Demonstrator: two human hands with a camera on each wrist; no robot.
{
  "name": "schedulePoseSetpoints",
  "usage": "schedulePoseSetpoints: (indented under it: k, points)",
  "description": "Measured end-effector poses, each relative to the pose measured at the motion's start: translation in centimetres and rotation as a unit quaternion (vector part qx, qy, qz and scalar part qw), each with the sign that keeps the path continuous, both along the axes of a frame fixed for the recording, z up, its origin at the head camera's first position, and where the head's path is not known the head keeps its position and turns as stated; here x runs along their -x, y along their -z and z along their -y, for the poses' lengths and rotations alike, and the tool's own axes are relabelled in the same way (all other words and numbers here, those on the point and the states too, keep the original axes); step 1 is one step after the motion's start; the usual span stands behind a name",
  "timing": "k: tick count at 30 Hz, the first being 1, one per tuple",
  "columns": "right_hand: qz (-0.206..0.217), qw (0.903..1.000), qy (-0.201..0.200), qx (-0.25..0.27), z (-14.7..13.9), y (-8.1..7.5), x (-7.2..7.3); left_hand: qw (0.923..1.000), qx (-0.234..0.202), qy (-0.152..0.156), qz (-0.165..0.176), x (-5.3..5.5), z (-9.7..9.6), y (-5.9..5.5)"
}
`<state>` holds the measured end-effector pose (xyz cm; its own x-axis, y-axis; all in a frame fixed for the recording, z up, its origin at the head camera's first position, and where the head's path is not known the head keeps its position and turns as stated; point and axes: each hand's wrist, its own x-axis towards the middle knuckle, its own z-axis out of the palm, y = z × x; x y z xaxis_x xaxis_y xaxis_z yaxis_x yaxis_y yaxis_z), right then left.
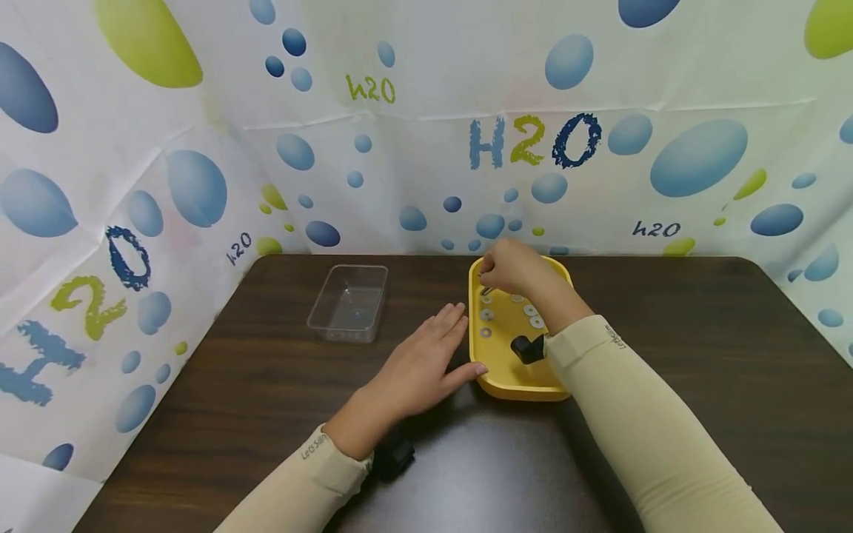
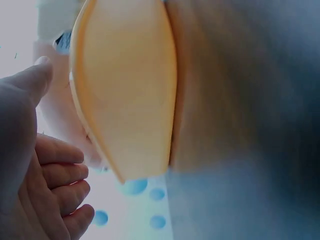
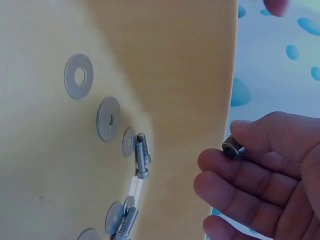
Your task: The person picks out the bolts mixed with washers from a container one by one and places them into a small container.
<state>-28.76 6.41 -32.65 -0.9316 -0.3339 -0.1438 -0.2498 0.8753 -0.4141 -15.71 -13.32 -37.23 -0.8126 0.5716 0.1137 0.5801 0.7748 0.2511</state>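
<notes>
A yellow tray [image 1: 501,364] stands before me with metal washers [image 3: 78,76] and socket-head bolts [image 3: 141,159] lying in it. Over its far left part, my right hand [image 1: 518,268] pinches a socket-head bolt [image 3: 233,148] between thumb and forefinger; its head faces the right wrist camera, and the fingers hide the rest. My left hand [image 1: 421,366] is at the tray's left side, fingers extended, its thumb at the rim near the front corner. In the left wrist view the tray's outer wall [image 2: 127,90] fills the middle, beside that hand's fingers.
A clear plastic box [image 1: 348,302] stands on the dark wooden table [image 1: 266,414], left of the tray. Behind the table hangs a white sheet [image 1: 413,178] with blue and green drops. A black wrist camera [image 1: 526,349] hangs over the tray from the right sleeve.
</notes>
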Motion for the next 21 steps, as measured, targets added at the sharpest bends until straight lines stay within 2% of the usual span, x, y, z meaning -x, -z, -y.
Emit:
schedulePoseSetpoints:
  k: [5, 11, 21]
  points:
    - [-0.004, 1.0000, -0.003, 0.007, 0.1, 0.0, 0.0, 0.9987, -0.025, -0.043, -0.004, 0.7, 2.4, -0.5]
    - [-0.012, 0.9988, 0.013, 0.046, 0.3, -0.2, -0.1, 0.9947, -0.042, -0.094, -0.003, 1.7, 6.5, -0.9]
    - [-0.094, 0.9888, 0.005, 0.116, 0.9, -1.8, -0.6, 0.9838, -0.044, -0.173, 0.020, 2.7, 12.9, -0.7]
